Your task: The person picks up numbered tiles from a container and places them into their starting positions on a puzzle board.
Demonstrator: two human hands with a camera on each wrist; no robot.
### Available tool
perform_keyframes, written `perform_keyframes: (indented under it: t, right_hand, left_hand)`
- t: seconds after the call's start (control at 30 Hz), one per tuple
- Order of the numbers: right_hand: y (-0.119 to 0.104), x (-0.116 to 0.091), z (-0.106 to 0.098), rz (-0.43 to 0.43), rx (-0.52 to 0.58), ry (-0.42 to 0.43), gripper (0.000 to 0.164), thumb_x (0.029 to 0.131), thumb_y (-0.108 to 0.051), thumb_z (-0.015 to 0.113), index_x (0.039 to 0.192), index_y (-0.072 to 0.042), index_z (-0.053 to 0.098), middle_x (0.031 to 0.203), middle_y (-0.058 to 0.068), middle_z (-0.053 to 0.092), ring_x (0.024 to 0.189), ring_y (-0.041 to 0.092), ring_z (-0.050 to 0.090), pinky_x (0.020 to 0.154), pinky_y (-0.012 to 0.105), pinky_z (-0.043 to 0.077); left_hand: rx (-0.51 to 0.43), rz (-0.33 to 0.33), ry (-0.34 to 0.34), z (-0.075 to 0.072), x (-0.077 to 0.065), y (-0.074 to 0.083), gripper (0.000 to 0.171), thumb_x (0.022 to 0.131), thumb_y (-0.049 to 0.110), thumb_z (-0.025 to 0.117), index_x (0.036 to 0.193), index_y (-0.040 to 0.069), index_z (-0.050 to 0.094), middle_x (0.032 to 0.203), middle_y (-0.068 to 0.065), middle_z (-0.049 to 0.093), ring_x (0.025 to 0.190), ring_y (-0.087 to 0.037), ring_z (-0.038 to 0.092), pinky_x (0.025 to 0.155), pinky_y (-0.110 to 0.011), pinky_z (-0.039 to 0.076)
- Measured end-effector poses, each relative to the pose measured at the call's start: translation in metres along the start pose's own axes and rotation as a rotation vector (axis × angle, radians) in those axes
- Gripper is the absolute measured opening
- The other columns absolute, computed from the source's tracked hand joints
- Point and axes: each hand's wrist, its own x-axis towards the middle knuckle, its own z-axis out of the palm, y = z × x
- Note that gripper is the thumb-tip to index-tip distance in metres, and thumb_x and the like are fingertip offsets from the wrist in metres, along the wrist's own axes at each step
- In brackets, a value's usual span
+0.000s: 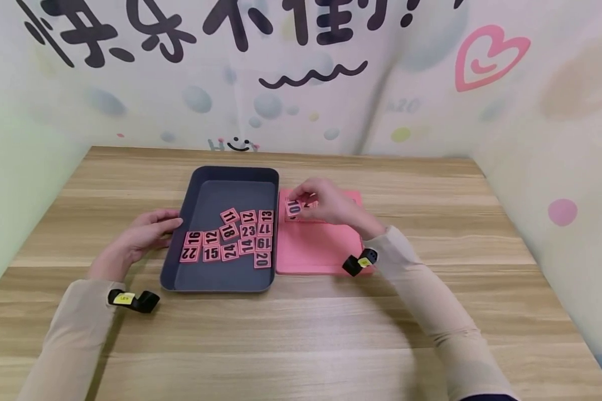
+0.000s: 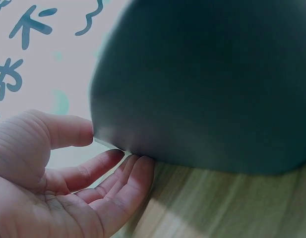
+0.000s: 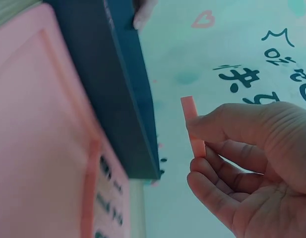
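Observation:
My right hand pinches a pink number tile, marked 10, between thumb and fingers. The tile shows edge-on as a thin pink slab in the right wrist view. Beneath this hand lies a pink board with a raised border; tiles along its far part are partly hidden by the hand. My left hand rests its thumb and fingertips against the left side of a dark grey tray. Close up in the left wrist view, the thumb and loosely bent fingers touch the tray's outer edge.
Several pink number tiles lie in the near half of the tray, turned various ways. The tray's right wall stands against the board. Both sit on a wooden table, with a printed wall behind.

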Motion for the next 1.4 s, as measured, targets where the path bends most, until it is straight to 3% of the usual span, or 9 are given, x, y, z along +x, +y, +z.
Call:
perform_keyframes:
  t: [0.37,0.53,0.7,0.97,1.27,1.4]
  right_hand:
    - [0.028,-0.042,0.0,0.04,-0.054,0.001,0.028,0.073,0.009,0.072,0.1,0.005,0.067,0.096,0.012,0.065,0.088,0.024,0.058,0.08,0.037,0.05]
    - [0.037,-0.056,0.002,0.093,-0.067,-0.021,0.031,0.072,0.008,0.071,0.102,0.003,0.066,0.097,0.01,0.063,0.091,0.023,0.056,0.083,0.036,0.048]
    - [0.044,-0.067,0.002,0.085,-0.084,-0.031,0.032,0.072,0.007,0.072,0.103,0.003,0.066,0.097,0.01,0.063,0.091,0.023,0.056,0.082,0.036,0.049]
    - [0.054,-0.079,-0.002,0.038,-0.079,-0.067,0.03,0.072,0.009,0.07,0.101,0.004,0.066,0.097,0.01,0.063,0.089,0.023,0.058,0.08,0.035,0.05]
    - [0.055,-0.082,-0.005,0.041,-0.168,-0.108,0.032,0.073,0.01,0.069,0.103,0.001,0.066,0.101,0.01,0.062,0.089,0.021,0.055,0.08,0.037,0.048]
    - [0.054,-0.083,-0.004,0.034,-0.202,-0.057,0.031,0.073,0.005,0.073,0.103,0.002,0.065,0.1,0.01,0.062,0.092,0.022,0.055,0.082,0.037,0.047]
  left_hand:
    - [-0.001,0.002,-0.002,-0.001,0.002,-0.001,0.062,0.1,0.025,0.046,0.143,-0.01,0.02,0.134,-0.023,0.036,0.087,0.005,0.053,0.077,-0.02,0.049]
    - [-0.004,0.002,0.001,-0.001,0.002,-0.002,0.062,0.099,0.025,0.047,0.143,-0.011,0.021,0.13,-0.019,0.04,0.087,0.004,0.054,0.077,-0.02,0.05]
    - [-0.003,0.004,-0.002,-0.002,0.002,-0.003,0.062,0.099,0.025,0.047,0.143,-0.01,0.021,0.128,-0.017,0.041,0.088,0.004,0.054,0.077,-0.02,0.05]
    - [-0.002,0.004,0.0,-0.002,0.002,-0.003,0.063,0.099,0.026,0.048,0.143,-0.011,0.021,0.124,-0.014,0.044,0.087,0.004,0.054,0.077,-0.02,0.05]
    - [-0.001,-0.004,-0.001,-0.002,0.001,-0.002,0.063,0.099,0.026,0.046,0.143,-0.01,0.019,0.134,-0.023,0.035,0.087,0.005,0.053,0.078,-0.019,0.049]
    - [-0.006,-0.007,-0.003,-0.002,0.001,-0.001,0.063,0.099,0.026,0.046,0.144,-0.01,0.019,0.135,-0.023,0.035,0.088,0.005,0.053,0.078,-0.019,0.049]
